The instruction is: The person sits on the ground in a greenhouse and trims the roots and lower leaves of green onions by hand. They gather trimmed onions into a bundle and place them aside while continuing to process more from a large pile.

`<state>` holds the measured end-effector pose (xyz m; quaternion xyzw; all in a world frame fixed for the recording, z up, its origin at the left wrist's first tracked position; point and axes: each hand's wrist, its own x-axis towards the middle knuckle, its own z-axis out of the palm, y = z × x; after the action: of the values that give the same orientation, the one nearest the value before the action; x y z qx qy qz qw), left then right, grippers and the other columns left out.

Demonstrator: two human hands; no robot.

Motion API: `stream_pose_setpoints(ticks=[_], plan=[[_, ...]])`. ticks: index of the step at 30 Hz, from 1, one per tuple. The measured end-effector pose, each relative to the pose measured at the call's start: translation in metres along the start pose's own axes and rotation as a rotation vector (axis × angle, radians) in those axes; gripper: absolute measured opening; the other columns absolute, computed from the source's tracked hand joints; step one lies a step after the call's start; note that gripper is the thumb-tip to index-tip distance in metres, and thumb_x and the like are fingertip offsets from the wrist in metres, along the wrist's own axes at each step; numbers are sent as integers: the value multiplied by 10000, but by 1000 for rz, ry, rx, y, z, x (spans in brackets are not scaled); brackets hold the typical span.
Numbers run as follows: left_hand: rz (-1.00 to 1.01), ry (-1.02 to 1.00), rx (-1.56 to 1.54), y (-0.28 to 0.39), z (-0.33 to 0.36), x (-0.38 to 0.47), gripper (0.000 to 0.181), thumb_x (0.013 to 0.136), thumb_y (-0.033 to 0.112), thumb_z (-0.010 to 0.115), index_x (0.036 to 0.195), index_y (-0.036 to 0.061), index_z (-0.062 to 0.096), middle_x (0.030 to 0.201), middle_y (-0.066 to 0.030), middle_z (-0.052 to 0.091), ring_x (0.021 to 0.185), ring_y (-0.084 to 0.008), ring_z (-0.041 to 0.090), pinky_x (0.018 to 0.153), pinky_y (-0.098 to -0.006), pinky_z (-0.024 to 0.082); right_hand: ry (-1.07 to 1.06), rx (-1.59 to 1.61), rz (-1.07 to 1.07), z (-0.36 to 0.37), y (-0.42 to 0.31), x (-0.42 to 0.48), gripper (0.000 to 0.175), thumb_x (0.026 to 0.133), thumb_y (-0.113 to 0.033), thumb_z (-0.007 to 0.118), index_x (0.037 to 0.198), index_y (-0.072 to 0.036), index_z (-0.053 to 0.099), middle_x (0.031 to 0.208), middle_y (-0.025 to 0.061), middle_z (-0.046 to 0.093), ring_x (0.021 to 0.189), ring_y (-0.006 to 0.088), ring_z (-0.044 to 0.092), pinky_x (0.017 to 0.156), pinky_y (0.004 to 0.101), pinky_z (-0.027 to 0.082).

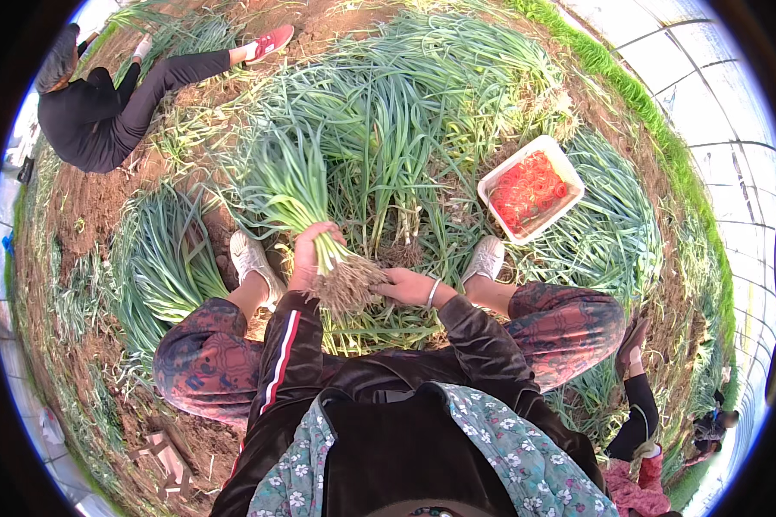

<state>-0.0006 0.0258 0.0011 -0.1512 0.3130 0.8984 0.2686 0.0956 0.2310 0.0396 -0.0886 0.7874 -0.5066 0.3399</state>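
My left hand (308, 253) is wrapped around the pale stems of a bunch of allium greens (297, 187), perhaps green garlic or young leeks. Its leaves fan out away from me, and a brown mass of roots (346, 284) points back toward my body. My right hand (410, 286), with a bangle at the wrist, has its fingertips at the right side of these roots; whether they pinch any is hidden. Just beyond, a few rooted stalks (404, 226) lie before a large heap of the same greens (388, 116).
A white plastic tub (506, 226) holding red ties or bands stands right of my right foot. More greens are piled at left (165, 258) and right (614, 220). Another person (103, 116) sits at upper left; others are at lower right. Cardboard (168, 459) lies on the soil.
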Motion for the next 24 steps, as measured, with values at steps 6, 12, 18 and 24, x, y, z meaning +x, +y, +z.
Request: stream_pose_setpoints(ticks=[6, 12, 18, 24], plan=[[119, -536, -563, 106, 20, -27, 321, 798, 76, 567, 1069, -42, 443, 779, -30, 478, 656, -112, 488, 666, -254, 432, 222, -433, 52, -8, 62, 13, 308, 889, -267, 516, 842, 4, 654, 798, 192, 639, 792, 329, 622, 742, 401, 485], [171, -290, -217, 85, 9, -23, 297, 791, 103, 574, 1045, -24, 483, 742, -35, 495, 646, -141, 509, 625, -275, 482, 652, 171, 331, -11, 113, 108, 609, 752, -311, 685, 1203, 53, 498, 1115, 246, 596, 1060, 354, 574, 893, 385, 445], [-18, -37, 259, 22, -50, 5, 225, 809, 190, 549, 765, -25, 596, 687, -156, 615, 644, -253, 640, 619, -327, 528, 880, 120, 476, -23, 79, 142, 380, 780, -306, 659, 990, 10, 641, 957, 232, 645, 927, 393, 602, 822, 416, 461], [-99, -7, 106, 2, -58, 32, 227, 798, 189, 549, 724, -22, 585, 693, -153, 620, 630, -247, 615, 597, -326, 495, 1216, -241, -257, -52, 40, 72, 186, 842, -180, 584, 928, -17, 617, 934, 185, 601, 860, 389, 563, 744, 428, 455]])
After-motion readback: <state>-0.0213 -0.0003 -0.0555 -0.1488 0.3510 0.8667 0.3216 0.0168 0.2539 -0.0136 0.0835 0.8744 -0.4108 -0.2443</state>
